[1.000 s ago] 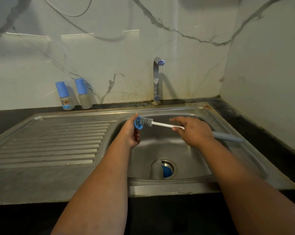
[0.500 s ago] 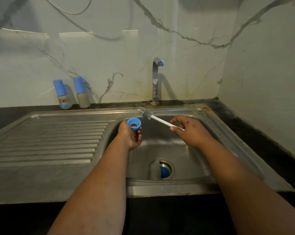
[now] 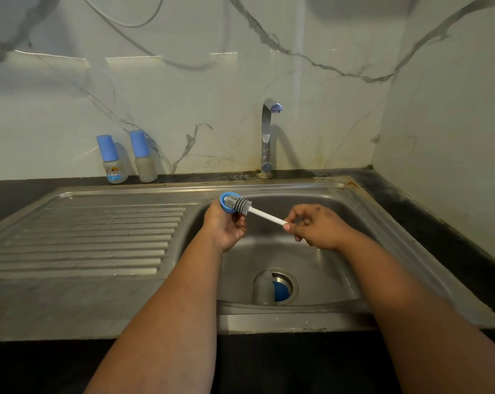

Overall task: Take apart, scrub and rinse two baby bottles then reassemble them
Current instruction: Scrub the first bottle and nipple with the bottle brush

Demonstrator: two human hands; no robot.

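2 capped baby bottles stand upright at the wall behind the drainboard. Over the sink, the left hand grips a blue bottle ring; the grey brush head is pushed into it. The right hand pinches the brush's white handle.

I see print only on the left baby bottle standing by the wall: a small colourful picture and, under it, a blue band with pale letters. The letters are too small and blurred for me to read. Nothing else carries any text.
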